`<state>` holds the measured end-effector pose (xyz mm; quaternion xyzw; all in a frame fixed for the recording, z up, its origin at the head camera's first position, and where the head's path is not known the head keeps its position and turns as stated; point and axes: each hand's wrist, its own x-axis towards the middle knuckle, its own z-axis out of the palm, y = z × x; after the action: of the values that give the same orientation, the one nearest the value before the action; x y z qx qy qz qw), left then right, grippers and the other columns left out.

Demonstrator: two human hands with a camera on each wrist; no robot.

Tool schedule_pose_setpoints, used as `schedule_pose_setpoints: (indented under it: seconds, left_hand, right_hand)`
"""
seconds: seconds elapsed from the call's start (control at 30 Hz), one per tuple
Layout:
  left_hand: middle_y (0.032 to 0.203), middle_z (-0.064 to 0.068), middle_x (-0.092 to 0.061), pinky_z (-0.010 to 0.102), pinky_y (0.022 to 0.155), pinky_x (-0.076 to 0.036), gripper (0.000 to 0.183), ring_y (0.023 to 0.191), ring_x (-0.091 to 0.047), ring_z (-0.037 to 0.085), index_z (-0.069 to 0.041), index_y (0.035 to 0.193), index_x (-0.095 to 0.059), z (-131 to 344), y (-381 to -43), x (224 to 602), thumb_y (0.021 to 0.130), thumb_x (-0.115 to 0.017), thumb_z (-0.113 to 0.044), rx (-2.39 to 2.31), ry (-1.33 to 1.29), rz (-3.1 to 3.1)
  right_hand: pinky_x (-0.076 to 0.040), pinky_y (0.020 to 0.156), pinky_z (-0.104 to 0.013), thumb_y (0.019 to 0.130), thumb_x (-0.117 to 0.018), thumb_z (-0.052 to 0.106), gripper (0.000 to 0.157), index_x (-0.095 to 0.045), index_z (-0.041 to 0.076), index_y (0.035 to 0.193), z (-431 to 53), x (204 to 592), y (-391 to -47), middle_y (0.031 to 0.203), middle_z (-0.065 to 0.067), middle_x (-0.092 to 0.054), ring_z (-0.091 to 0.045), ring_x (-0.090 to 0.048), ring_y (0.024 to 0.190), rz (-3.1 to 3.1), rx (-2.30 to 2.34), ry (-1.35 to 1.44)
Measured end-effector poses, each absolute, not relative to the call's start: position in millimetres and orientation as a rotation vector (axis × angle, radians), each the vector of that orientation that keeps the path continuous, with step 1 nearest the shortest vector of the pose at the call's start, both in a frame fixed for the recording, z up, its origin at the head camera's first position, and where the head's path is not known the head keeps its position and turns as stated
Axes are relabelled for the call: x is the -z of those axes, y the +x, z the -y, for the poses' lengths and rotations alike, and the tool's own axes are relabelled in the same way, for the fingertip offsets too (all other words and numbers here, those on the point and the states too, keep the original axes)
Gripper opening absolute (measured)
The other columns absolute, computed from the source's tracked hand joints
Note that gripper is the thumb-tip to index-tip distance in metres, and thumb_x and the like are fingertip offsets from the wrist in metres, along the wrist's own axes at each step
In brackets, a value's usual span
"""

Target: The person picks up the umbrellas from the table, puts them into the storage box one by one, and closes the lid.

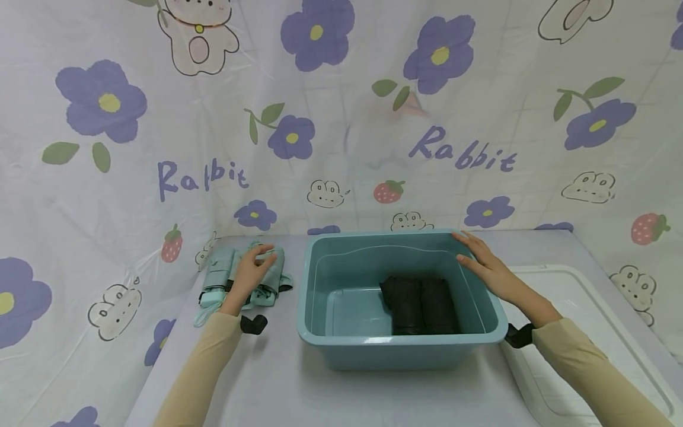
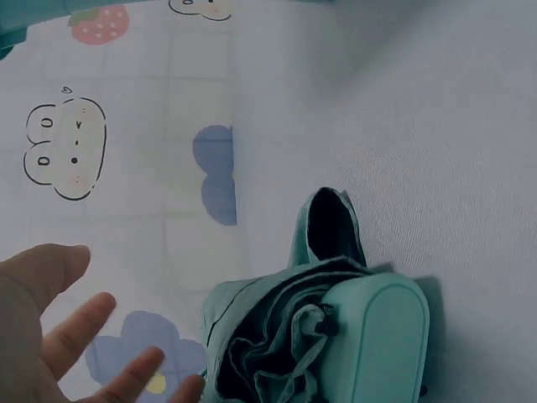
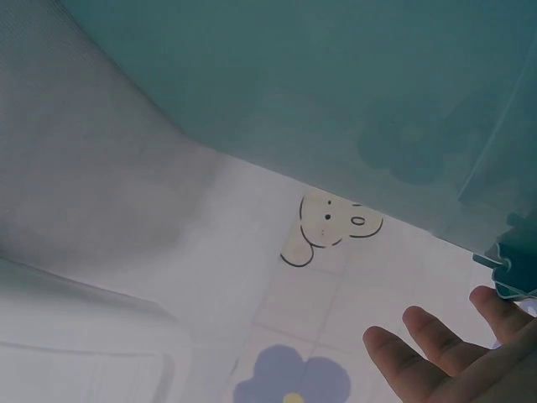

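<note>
My left hand (image 1: 253,274) hovers over or beside several mint folding umbrellas (image 1: 217,271) at the left, fingers apart and holding nothing. In the left wrist view, an umbrella (image 2: 369,336) shows its rounded handle end and gathered cloth, with the fingers (image 2: 71,340) to its left. My right hand (image 1: 488,270) rests at the right rim of a blue-green plastic bin (image 1: 400,356), fingers fairly straight. In the right wrist view its fingers (image 3: 419,353) lie by the bin's outer side. Two black rolled cloth bundles (image 1: 411,305) lie side by side in the bin's right half.
A white lid (image 1: 592,350) lies flat on the table to the right of the bin, under the right forearm. Behind the table hangs a white curtain (image 1: 352,154) printed with purple flowers and rabbits. The pale table surface (image 1: 277,379) extends in front of the bin.
</note>
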<state>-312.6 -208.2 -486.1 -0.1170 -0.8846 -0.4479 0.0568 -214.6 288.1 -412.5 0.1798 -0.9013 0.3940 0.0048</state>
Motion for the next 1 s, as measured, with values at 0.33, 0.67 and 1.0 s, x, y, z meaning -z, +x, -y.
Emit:
schedule_pose_setpoints:
  seconds: [0.33, 0.67, 1.0]
  left_hand:
    - [0.129, 0.029, -0.028, 0.059, 0.082, -0.034, 0.062, 0.112, -0.03, 0.05, -0.013, 0.132, -0.036, 209.2, -317.5, 491.3, 0.081, -0.059, -0.039, 0.997, -0.138, 3.007]
    - [0.124, 0.033, -0.031, 0.062, 0.086, -0.029, 0.076, 0.112, -0.027, 0.055, -0.014, 0.13, -0.034, 200.7, -325.2, 495.8, 0.069, -0.071, -0.04, 0.592, -0.115, 3.168]
    - [0.103, 0.03, -0.048, 0.053, 0.07, -0.041, 0.066, 0.092, -0.045, 0.045, -0.014, 0.12, -0.037, 191.1, -335.8, 505.5, 0.069, -0.07, -0.04, 0.32, -0.13, 3.083]
  right_hand:
    - [-0.011, 0.088, -0.069, 0.095, -0.037, 0.027, 0.051, -0.014, 0.023, 0.14, -288.3, 413.0, -213.3, 0.146, -0.012, -0.002, -0.04, -0.004, 0.13, 2.827, -1.234, 0.556]
    - [-0.012, 0.088, -0.069, 0.095, -0.037, 0.027, 0.051, -0.013, 0.027, 0.14, -288.1, 414.7, -214.2, 0.146, -0.011, -0.003, -0.039, -0.005, 0.13, 2.821, -1.238, 0.561]
    - [-0.011, 0.088, -0.068, 0.095, -0.036, 0.029, 0.052, -0.012, 0.025, 0.14, -290.9, 413.2, -216.8, 0.146, -0.012, -0.001, -0.04, -0.004, 0.13, 2.82, -1.234, 0.556]
